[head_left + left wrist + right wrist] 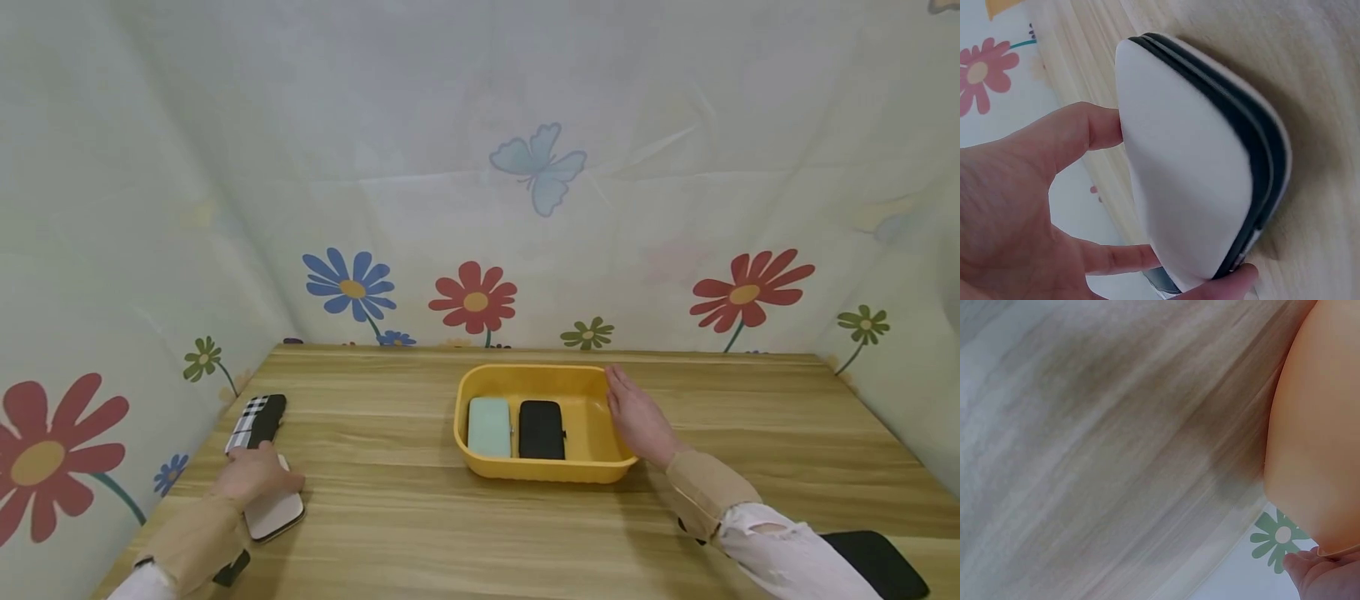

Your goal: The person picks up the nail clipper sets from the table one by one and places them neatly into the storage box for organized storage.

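My left hand (255, 477) grips a pale zip wallet (274, 515) at the left of the table. In the left wrist view its light face (1179, 150) and layered dark edge show, with the thumb on one side and the fingers lower down. My right hand (647, 421) rests along the right rim of a yellow plastic bin (540, 472), fingers extended. Inside the bin, a mint-green wallet (489, 427) and a black wallet (542, 430) lie side by side. The right wrist view catches the bin's outer wall (1316, 425) and a few fingertips (1300, 565).
Beyond the left hand lies a black wallet with a black-and-white checked part (255, 423). A dark item (232, 568) shows partly under the left forearm. By the right sleeve is a black case (876, 565). A flower-printed curtain (405, 167) backs the wooden table (375, 533).
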A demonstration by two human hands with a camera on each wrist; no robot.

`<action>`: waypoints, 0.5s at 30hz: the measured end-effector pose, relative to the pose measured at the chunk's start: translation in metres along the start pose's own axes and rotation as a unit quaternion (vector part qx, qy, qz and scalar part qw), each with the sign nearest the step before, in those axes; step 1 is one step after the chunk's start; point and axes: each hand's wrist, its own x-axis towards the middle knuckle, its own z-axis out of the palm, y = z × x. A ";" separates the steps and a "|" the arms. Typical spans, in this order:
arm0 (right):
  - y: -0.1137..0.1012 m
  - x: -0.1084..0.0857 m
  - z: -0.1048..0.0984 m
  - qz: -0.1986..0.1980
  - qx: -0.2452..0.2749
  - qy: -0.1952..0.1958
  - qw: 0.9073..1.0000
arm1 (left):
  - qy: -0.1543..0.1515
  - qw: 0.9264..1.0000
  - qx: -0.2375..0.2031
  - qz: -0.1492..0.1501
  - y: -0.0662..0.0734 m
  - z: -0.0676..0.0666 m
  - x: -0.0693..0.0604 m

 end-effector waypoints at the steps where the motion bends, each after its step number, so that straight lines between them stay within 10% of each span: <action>1: 0.000 0.000 0.000 0.001 0.000 -0.001 1.000 | -0.001 1.000 0.002 0.002 0.000 0.000 0.000; 15: 0.000 0.000 -0.001 0.005 0.002 -0.004 1.000 | -0.013 1.000 -0.011 0.002 0.004 -0.005 -0.002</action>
